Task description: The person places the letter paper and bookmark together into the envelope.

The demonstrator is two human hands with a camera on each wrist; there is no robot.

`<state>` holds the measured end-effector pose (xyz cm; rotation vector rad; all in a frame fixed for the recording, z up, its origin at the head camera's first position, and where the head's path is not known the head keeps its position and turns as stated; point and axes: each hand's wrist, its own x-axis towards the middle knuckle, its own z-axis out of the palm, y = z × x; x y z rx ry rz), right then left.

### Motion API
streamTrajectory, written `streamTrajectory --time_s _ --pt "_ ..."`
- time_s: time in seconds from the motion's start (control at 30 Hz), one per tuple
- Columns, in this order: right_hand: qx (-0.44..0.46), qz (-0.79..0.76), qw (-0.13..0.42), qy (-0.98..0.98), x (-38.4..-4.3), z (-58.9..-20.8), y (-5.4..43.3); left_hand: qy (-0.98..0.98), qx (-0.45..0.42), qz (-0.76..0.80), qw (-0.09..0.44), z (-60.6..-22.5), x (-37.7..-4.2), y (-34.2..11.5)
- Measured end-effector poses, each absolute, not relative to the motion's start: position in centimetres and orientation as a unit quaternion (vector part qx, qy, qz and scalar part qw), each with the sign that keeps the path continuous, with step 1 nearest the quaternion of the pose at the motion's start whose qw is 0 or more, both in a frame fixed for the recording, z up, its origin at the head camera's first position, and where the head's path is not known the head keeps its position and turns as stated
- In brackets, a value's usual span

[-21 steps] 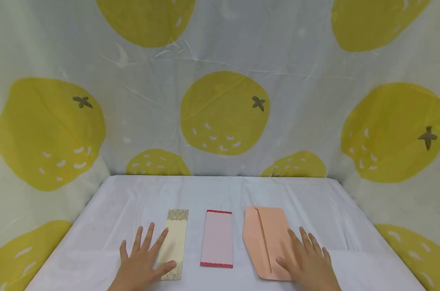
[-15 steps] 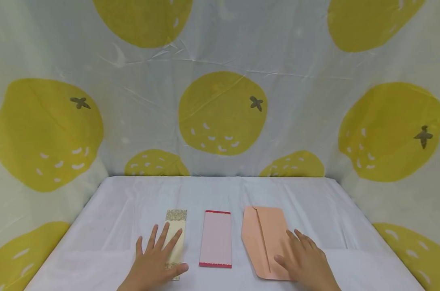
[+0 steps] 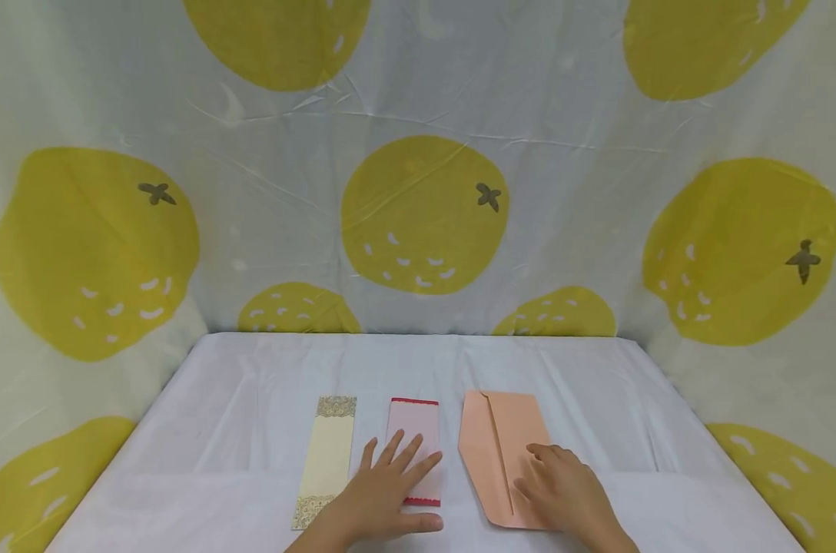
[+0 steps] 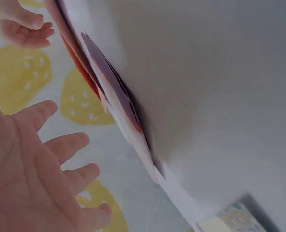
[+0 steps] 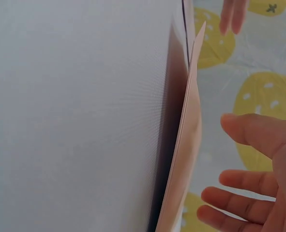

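Three flat paper pieces lie in a row. My left hand, fingers spread, is over the lower half of the pale pink paper piece with red ends. In the left wrist view a gap shows between those fingers and the pink piece, whose edge looks layered. My right hand hovers over the right side of the peach envelope, fingers slightly bent and holding nothing. The right wrist view shows its thumb and fingers apart from the envelope. A cream strip with gold lace-patterned ends lies left of my left hand.
A white cloth covers the table, with light creases. White curtains printed with large yellow fruit stand behind it and along both sides.
My left hand has moved right, from over the cream strip to over the pink piece. My right hand has shifted slightly left over the envelope, its fingers more bent. The papers stay in place.
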<state>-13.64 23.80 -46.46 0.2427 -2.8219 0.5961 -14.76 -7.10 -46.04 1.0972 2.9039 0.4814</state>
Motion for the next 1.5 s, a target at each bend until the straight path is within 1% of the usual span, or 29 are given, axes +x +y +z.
streamTrajectory --time_s 0.17,0.33,0.53,0.6,0.8,1.07,1.3,1.5 --pt "0.083 0.211 0.120 -0.967 -13.7 -46.5 23.2 0.922 0.368 0.120 -0.005 -45.8 -15.5 -4.9" --pt "0.088 0.200 0.125 -0.968 -14.1 -46.7 23.0 0.920 0.372 0.121 0.006 -45.5 -16.3 -3.3" --pt "0.105 0.201 0.146 -0.963 -14.4 -46.8 22.6 0.920 0.373 0.117 -0.039 -45.7 -17.2 -1.9" --pt "0.107 0.202 0.146 -0.962 -14.5 -46.7 22.4 0.922 0.366 0.120 -0.042 -45.7 -17.4 -1.4" --pt "0.103 0.192 0.129 -0.967 -14.8 -46.7 22.2 0.930 0.341 0.134 -0.021 -45.6 -18.2 -0.1" --pt "0.093 0.178 0.132 -0.971 -15.3 -46.9 22.3 0.945 0.296 0.138 -0.015 -45.6 -18.8 1.4" --pt "0.055 0.172 0.099 -0.979 -15.7 -47.3 22.7 0.955 0.230 0.186 -0.012 -45.2 -18.8 2.9" --pt "0.024 0.181 0.073 -0.981 -15.9 -47.1 22.6 0.953 0.184 0.239 0.002 -45.5 -19.0 3.7"
